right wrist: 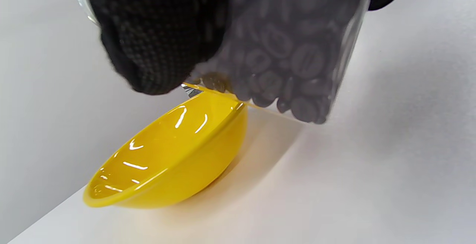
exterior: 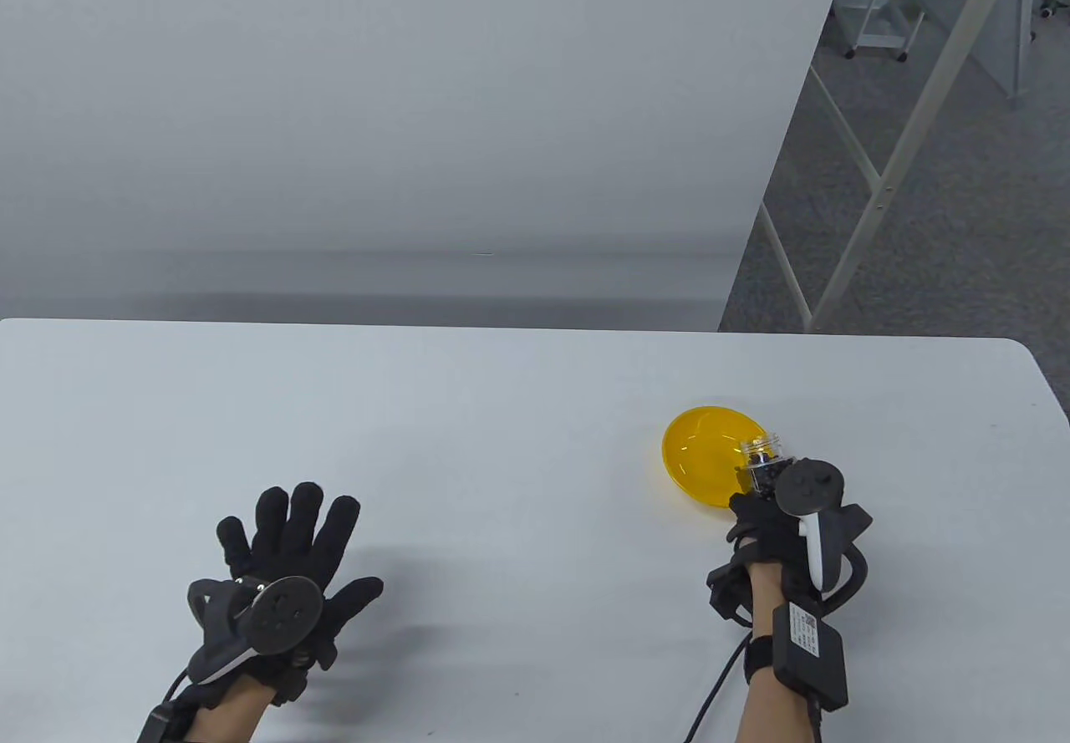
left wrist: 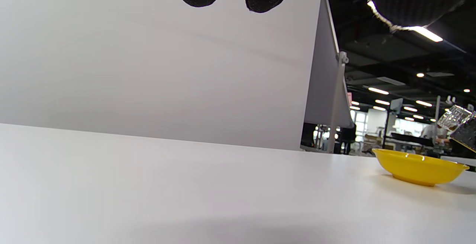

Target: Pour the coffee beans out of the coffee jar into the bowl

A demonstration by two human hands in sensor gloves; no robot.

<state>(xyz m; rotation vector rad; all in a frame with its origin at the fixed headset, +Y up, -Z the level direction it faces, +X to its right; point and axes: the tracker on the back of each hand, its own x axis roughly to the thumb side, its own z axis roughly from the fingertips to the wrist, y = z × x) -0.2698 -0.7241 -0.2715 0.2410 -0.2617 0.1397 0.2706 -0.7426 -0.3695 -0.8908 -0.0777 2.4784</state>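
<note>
Currently the clear coffee jar (exterior: 762,465), loaded with dark coffee beans (right wrist: 293,61), is held tilted above the near rim of the yellow bowl (exterior: 710,455). Its open mouth points toward the bowl's interior. No beans are visible inside the bowl. The right hand (exterior: 773,526) grips the jar around its body. The bowl rests on the white bench (exterior: 501,442), at its right side. Well apart to the left, the left hand (exterior: 288,563) lies open, fingers spread, holding nothing.

The table view looked down from above; both wrist views sat low, sharing the yellow bowl (left wrist: 420,167) on the worktop (exterior: 501,442).
</note>
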